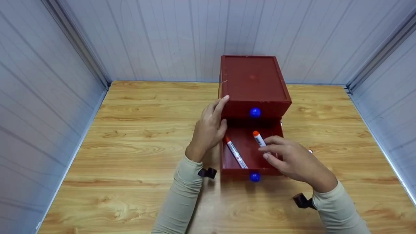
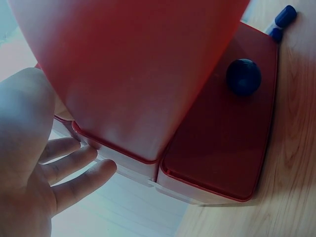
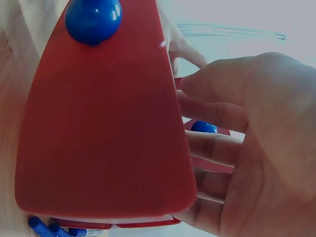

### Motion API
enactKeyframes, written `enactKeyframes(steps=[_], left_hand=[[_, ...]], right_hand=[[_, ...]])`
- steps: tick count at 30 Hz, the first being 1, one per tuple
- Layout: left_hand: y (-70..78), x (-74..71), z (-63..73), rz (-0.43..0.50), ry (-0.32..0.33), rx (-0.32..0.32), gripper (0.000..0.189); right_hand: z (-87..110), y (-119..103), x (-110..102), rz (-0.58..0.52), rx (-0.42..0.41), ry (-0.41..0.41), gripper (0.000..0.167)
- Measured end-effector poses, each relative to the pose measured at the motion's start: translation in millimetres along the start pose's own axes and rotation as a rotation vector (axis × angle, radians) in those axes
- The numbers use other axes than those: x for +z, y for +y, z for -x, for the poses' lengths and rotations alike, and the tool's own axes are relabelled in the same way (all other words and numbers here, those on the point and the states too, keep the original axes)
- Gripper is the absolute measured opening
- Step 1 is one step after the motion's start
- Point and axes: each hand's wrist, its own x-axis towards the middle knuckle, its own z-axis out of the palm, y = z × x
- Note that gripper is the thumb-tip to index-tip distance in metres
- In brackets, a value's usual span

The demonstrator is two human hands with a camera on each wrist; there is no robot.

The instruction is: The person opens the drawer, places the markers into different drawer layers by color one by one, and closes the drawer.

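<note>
A dark red drawer cabinet [image 1: 253, 78] with blue round knobs stands near the back wall. Its middle drawer [image 1: 250, 159] is pulled out, while a lower drawer front [image 2: 217, 133] below it is closed. My left hand [image 1: 208, 126] rests at the cabinet's front left edge, fingers extended along the side and thumb by the open drawer's wall. Over that drawer my right hand [image 1: 289, 157] pinches a white marker [image 1: 259, 139] with an orange-red cap between thumb and fingers. Another white marker [image 1: 236, 154] with a red cap lies against the drawer's left side.
Blue-capped markers [image 3: 42, 227] lie on the table beside the cabinet, mostly hidden from the head view. The wood-look table [image 1: 146, 146] is enclosed by pale panel walls [image 1: 162, 39] at the back and both sides.
</note>
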Motion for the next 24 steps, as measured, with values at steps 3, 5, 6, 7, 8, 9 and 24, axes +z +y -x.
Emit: enactKeyframes(steps=[3,5,6,7,8,9,24], left_hand=[[-0.5,0.4,0.2,0.002,0.001,-0.003,0.075],[-0.7,0.6,0.4,0.004,0.003,-0.003,0.075],[-0.8,0.6,0.4,0.005,0.004,-0.003,0.075],[-0.7,0.6,0.4,0.005,0.004,-0.003,0.075],[-0.7,0.6,0.4,0.006,0.004,-0.002,0.075],[-0.6,0.6,0.3,0.006,0.004,-0.002,0.075],[-0.8,0.5,0.1,0.004,-0.002,-0.006,0.075]], right_hand=[[-0.3,-1.3,-0.1,0.016,0.006,-0.014,0.018],[-0.6,-2.1,-0.2,0.029,0.006,-0.028,0.018],[-0.7,-2.6,-0.3,0.035,0.005,-0.036,0.019],[-0.5,-2.9,-0.4,0.042,0.007,-0.042,0.019],[-0.3,-3.2,-0.4,0.047,0.007,-0.047,0.020],[-0.2,-3.3,-0.4,0.053,0.008,-0.052,0.021],[4.4,-2.1,-2.1,0.031,0.000,0.000,0.028]])
